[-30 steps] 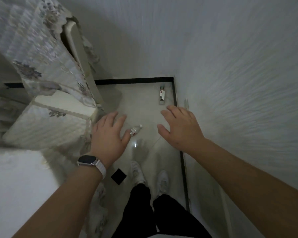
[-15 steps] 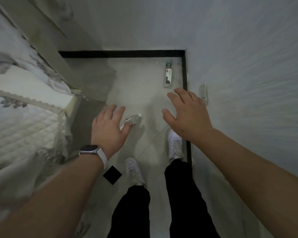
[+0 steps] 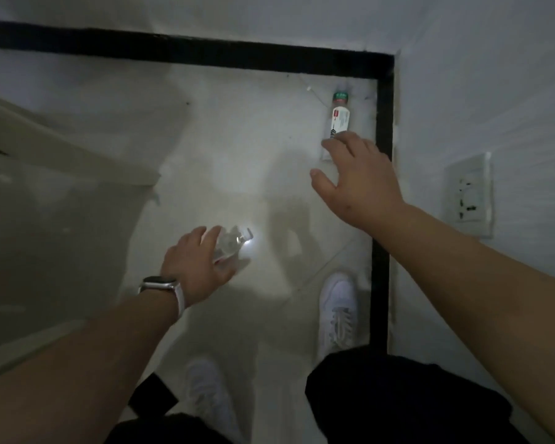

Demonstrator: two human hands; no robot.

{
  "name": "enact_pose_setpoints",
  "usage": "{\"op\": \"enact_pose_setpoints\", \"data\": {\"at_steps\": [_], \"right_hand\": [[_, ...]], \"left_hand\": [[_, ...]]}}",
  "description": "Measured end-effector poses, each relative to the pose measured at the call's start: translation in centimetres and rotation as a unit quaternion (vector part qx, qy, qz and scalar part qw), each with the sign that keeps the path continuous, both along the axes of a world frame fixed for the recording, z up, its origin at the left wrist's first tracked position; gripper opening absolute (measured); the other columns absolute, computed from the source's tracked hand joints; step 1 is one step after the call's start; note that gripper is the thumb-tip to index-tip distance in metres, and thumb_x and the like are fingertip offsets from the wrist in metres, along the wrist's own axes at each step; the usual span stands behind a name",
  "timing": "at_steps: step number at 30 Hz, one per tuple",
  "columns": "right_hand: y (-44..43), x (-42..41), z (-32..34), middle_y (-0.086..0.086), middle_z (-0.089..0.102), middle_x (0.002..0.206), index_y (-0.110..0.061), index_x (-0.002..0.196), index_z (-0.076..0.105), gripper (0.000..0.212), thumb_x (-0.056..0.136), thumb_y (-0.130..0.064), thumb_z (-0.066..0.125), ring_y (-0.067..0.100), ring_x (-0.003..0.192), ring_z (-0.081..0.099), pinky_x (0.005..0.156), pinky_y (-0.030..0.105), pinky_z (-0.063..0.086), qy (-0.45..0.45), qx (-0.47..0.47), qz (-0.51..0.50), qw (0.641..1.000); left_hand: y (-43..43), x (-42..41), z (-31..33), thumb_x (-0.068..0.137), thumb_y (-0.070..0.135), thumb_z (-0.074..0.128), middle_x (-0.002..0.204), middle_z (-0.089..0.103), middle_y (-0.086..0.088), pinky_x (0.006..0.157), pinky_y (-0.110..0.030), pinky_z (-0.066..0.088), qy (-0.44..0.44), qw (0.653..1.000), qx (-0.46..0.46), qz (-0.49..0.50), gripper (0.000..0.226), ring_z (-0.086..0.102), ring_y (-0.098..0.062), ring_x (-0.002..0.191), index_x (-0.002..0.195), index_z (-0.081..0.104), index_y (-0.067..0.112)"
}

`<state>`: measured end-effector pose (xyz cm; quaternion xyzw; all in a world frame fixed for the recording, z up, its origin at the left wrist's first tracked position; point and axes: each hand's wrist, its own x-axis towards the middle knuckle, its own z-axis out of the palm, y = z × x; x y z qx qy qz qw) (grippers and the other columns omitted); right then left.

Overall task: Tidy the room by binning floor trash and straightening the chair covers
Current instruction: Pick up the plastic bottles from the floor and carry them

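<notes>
A clear plastic bottle [image 3: 234, 243] with a white cap lies on the pale floor, and my left hand [image 3: 196, 264], watch on the wrist, is over it with the fingers spread on its body. A second bottle [image 3: 340, 118] with a green cap and a white label lies in the far right corner by the black skirting. My right hand [image 3: 356, 184] is open just in front of it, fingertips over its near end; whether they touch it I cannot tell.
A black skirting strip [image 3: 382, 187] runs along the right wall and the far wall. A wall socket [image 3: 470, 193] sits low on the right wall. A chair's pale side [image 3: 61, 203] fills the left. My white shoes [image 3: 338, 312] stand below.
The view has dropped closer to the floor. My right hand has reached forward to the green-capped bottle, and my left hand has come down onto the clear bottle. The chair cover has left the view.
</notes>
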<state>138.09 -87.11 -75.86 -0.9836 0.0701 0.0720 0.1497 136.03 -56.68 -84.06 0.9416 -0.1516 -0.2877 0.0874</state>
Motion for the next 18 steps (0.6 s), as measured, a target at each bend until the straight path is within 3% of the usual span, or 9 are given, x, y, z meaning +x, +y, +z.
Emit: {"op": "enact_pose_setpoints", "data": {"at_steps": [3,7,13,18], "right_hand": [[-1.4,3.1,-4.9,0.007,0.042,0.147,-0.019,0.141,0.043,0.055,0.096,-0.051,0.041,0.028,0.131,0.041,0.105,0.046,0.035,0.002,-0.013,0.0,1.0],[-2.8,6.3,-10.1,0.006,0.041,0.148,-0.02,0.142,0.042,0.057,0.096,-0.053,0.042,0.029,0.131,0.04,0.106,0.047,0.035,-0.003,-0.012,-0.018,1.0],[-4.6,9.3,-15.5,0.011,0.042,0.145,-0.015,0.143,0.041,0.059,0.095,-0.05,0.048,0.032,0.126,0.042,0.1,0.047,0.039,-0.008,0.017,-0.061,0.998],[-6.6,10.7,-18.8,0.014,0.039,0.144,-0.013,0.145,0.034,0.071,0.09,-0.055,0.053,0.033,0.125,0.042,0.1,0.047,0.043,-0.004,0.027,-0.133,0.991]], "left_hand": [[0.2,1.0,-5.2,0.071,0.087,0.049,0.141,0.049,-0.011,0.094,-0.046,0.047,0.016,0.999,0.035,-0.003,0.099,0.051,-0.034,0.125,0.144,0.043,0.021],[-0.4,1.9,-9.8,0.076,0.069,0.066,0.148,0.041,-0.007,0.098,-0.043,0.043,0.033,0.998,0.053,-0.004,0.094,0.044,-0.031,0.132,0.15,0.032,0.023],[0.3,2.4,-12.6,0.08,0.058,0.066,0.133,0.055,-0.003,0.087,-0.037,0.048,0.089,0.994,0.057,0.041,0.073,0.057,-0.03,0.117,0.143,0.037,0.032],[-0.7,3.9,-13.7,0.078,0.058,0.07,0.128,0.058,-0.003,0.084,-0.036,0.049,0.081,0.994,0.016,0.072,0.078,0.06,-0.029,0.113,0.143,0.04,0.029]]}}
